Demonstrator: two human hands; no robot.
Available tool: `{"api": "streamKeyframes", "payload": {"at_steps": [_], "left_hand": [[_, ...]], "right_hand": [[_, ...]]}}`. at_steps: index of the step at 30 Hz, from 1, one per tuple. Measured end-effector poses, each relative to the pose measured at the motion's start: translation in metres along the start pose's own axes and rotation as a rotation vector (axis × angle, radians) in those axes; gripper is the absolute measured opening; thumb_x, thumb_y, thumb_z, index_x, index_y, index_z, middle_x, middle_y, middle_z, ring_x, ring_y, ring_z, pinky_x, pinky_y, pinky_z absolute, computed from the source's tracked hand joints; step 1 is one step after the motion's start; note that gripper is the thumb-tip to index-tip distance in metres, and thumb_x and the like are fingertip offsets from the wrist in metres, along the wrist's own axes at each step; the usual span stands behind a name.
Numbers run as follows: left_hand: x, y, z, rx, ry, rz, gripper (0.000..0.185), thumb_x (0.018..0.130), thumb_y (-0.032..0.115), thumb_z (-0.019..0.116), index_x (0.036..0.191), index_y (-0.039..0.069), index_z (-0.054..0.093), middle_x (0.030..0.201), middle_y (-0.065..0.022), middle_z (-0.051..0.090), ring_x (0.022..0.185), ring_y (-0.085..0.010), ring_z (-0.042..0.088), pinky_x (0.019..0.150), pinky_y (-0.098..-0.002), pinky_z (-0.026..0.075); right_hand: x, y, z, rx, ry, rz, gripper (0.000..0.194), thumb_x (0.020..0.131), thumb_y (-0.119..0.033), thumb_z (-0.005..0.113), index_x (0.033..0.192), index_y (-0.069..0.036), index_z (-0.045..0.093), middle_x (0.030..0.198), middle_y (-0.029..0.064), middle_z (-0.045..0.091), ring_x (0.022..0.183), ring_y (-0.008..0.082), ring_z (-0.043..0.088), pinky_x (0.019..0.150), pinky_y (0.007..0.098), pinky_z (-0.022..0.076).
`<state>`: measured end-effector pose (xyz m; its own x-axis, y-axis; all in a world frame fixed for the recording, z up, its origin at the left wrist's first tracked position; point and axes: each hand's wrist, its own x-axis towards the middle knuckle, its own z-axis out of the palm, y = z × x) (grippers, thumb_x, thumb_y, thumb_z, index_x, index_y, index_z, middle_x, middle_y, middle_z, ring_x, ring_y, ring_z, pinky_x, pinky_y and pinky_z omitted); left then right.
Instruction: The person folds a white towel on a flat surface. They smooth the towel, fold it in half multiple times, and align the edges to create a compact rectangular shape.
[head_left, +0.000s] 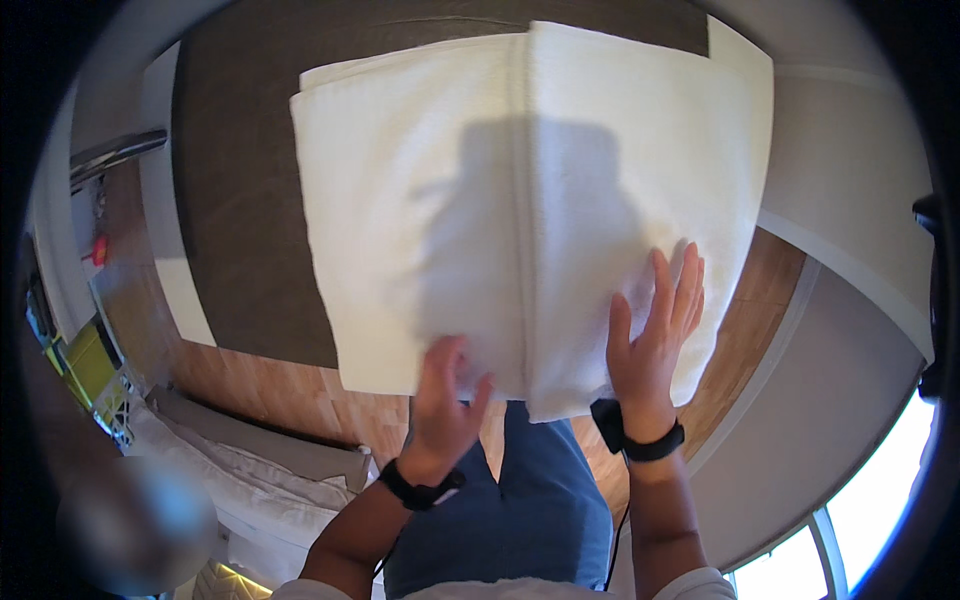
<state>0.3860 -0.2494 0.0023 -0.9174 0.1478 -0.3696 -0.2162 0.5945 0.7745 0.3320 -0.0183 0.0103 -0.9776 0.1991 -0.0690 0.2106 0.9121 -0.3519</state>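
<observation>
A large folded white cloth (405, 225), perhaps a towel or blanket, lies over a dark tabletop with white borders. Its right half (585, 82) overlaps the left along a raised seam running from far to near. Above the near left part of the cloth is my left hand (450, 401), fingers loosely bent and thumb apart, nothing between them. My right hand (656, 345) lies flat on or just over the right half, fingers spread. Both wrists wear black bands. The shadow of my head and arms falls across the middle of the cloth.
The dark tabletop (240, 187) shows left of the cloth. Beneath is a wood floor (255, 367). A bench or bed with crumpled light fabric (247, 465) stands lower left. A pale wall (810, 382) and bright window (870, 495) are to the right. A blurred round shape fills the lower left.
</observation>
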Motion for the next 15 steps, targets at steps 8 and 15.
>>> {"api": "streamKeyframes", "payload": {"at_steps": [8, 15], "left_hand": [[0.028, -0.061, -0.082, -0.028, 0.434, -0.288, 0.071, 0.081, 0.012, 0.078, 0.139, -0.003, 0.039, 0.124, -0.0165, 0.045, 0.112, -0.0243, 0.048, 0.094, -0.0364, 0.043], [0.023, -0.060, -0.076, -0.210, 0.360, -0.384, 0.067, 0.080, 0.006, 0.078, 0.135, -0.002, 0.041, 0.120, -0.0185, 0.058, 0.111, -0.0258, 0.059, 0.094, -0.0344, 0.047]], "right_hand": [[-0.014, -0.107, 0.023, 0.425, -0.263, -0.222, 0.055, 0.080, -0.004, 0.066, 0.132, 0.001, 0.049, 0.143, 0.0250, 0.043, 0.129, 0.0440, 0.043, 0.105, 0.0501, 0.0386], [-0.014, -0.155, 0.056, 0.390, -0.320, -0.242, 0.057, 0.079, -0.006, 0.066, 0.133, 0.002, 0.047, 0.141, 0.0248, 0.042, 0.119, 0.0444, 0.047, 0.100, 0.0507, 0.0414]]}}
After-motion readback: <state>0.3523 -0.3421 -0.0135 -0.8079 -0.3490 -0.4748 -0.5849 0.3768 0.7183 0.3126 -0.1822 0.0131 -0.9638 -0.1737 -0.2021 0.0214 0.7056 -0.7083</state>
